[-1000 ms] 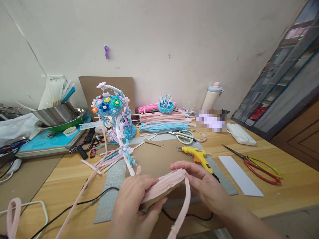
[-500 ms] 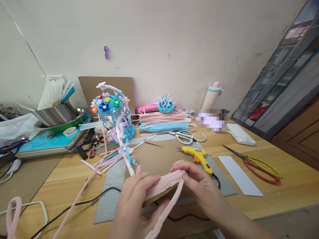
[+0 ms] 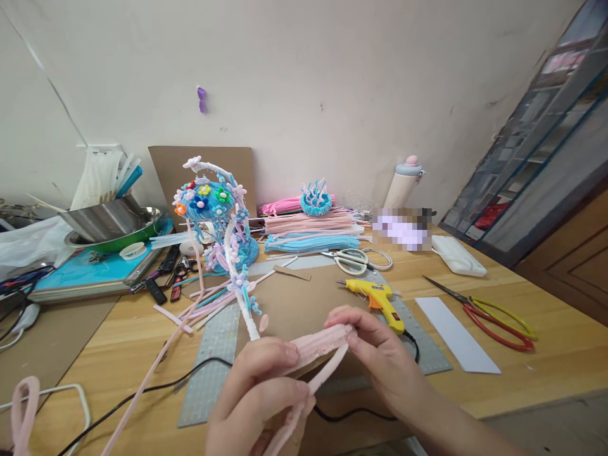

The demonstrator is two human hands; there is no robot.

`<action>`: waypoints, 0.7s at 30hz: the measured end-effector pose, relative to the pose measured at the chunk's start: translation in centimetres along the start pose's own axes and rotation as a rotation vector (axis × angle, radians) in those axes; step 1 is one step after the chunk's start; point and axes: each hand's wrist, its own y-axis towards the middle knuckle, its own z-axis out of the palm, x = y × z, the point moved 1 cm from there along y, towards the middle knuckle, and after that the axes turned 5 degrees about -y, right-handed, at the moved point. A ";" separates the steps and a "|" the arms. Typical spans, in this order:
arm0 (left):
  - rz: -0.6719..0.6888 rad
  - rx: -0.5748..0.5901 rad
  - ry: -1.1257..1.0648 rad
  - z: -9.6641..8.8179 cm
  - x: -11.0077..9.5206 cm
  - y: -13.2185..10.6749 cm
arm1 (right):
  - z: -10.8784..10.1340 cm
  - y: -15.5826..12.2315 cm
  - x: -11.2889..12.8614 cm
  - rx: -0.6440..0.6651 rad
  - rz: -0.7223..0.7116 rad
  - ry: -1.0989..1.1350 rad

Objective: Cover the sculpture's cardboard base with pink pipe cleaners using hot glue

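Nearest us, our left hand (image 3: 259, 396) pinches a loose pink strip (image 3: 327, 372) while also steadying the left end of the pink-covered piece (image 3: 318, 347), held up between both hands, seemingly to turn its edge towards us. Our right hand (image 3: 380, 354) pinches its right corner, probably so the strip cannot slip there. The yellow glue gun (image 3: 377, 296) lies just beyond, perhaps for easy reach; bundled pink stems (image 3: 311, 223) sit back by the wall (image 3: 304, 82), likely out of the way.

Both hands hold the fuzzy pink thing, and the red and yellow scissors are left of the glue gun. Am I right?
Not quite: the head view shows the red and yellow scissors right of the glue gun, not left. The left hand and right hand do hold the fuzzy pink thing.
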 end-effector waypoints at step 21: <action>-0.140 -0.047 0.005 0.3 -0.4 0.5 | 0.8 0.0 4.6 0.241 -0.284 -0.391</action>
